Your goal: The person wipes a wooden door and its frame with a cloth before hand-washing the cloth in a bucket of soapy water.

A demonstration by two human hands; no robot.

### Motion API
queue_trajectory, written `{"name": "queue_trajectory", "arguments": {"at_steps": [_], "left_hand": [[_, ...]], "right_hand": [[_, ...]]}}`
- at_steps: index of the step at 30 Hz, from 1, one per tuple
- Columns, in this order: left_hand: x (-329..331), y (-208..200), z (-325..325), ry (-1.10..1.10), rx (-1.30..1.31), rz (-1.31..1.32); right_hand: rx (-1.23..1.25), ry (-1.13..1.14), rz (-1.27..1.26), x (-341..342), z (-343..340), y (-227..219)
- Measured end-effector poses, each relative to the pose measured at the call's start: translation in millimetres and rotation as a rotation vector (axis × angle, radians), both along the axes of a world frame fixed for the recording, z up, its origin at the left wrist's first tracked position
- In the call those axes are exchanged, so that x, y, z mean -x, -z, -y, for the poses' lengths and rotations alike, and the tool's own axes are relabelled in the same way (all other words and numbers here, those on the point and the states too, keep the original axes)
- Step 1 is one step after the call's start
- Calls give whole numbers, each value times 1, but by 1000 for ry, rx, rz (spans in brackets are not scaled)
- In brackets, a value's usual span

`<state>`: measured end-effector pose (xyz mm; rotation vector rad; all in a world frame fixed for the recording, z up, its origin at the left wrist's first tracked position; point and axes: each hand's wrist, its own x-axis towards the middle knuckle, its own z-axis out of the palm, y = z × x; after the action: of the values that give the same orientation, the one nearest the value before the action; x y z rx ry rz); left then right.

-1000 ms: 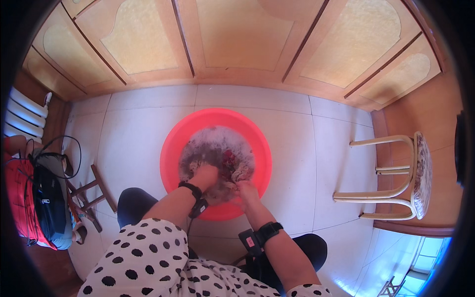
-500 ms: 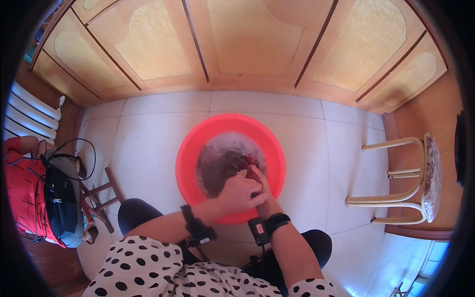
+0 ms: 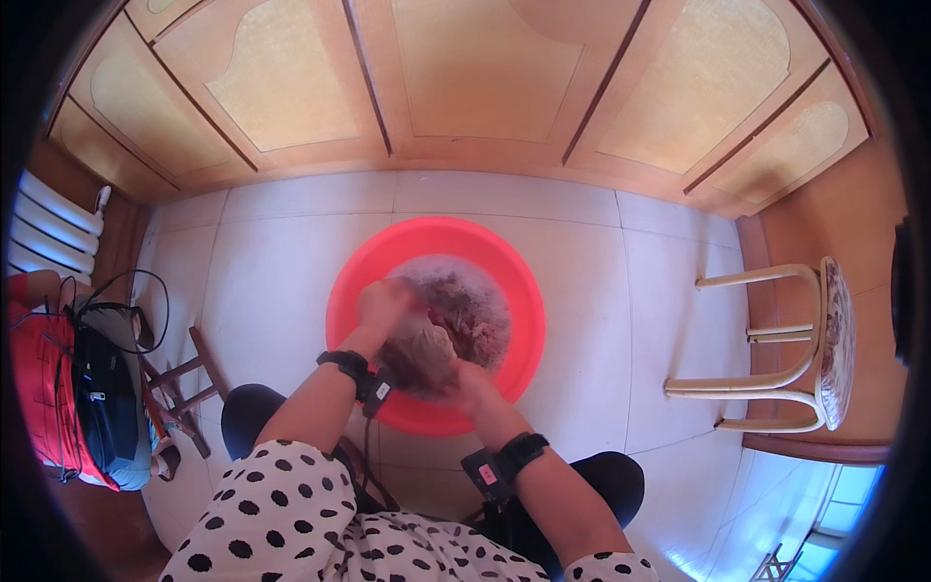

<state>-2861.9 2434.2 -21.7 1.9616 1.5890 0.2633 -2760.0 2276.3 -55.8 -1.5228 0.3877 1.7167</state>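
Note:
A round red basin (image 3: 529, 325) stands on the floor in front of me, holding dark, sudsy water (image 3: 490, 291). A crumpled wet cloth (image 3: 417, 354), greyish brown with a dark red part, is stretched between my hands over the basin's near left side. My left hand (image 3: 385, 308) grips its upper left part, the fingers blurred by motion. At its lower right end my right hand (image 3: 470, 386) is closed on the cloth, also somewhat smeared. More of the fabric lies in the water, and its outline there is unclear.
Wooden cabinet doors (image 3: 485, 82) line the far side. A padded chair (image 3: 836, 344) stands at right. To the left are a wooden folding stool (image 3: 189, 393), a red-and-black bag (image 3: 102, 398) with cables, and a white radiator (image 3: 58, 228). Pale tiles (image 3: 592, 291) surround the basin.
My hands, together at the basin's right side before, have moved apart and to the left. The left is now farther up, the right nearer me, and the cloth spreads between them.

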Motion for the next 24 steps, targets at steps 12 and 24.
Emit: {"name": "queue_trajectory", "arguments": {"at_steps": [12,24], "left_hand": [[-42,62,64,764,58,-347],[-55,-52,109,566,-61,29]], "right_hand": [[16,180,258,-30,11,-16],[-504,352,-170,-33,-6,-27]]}}
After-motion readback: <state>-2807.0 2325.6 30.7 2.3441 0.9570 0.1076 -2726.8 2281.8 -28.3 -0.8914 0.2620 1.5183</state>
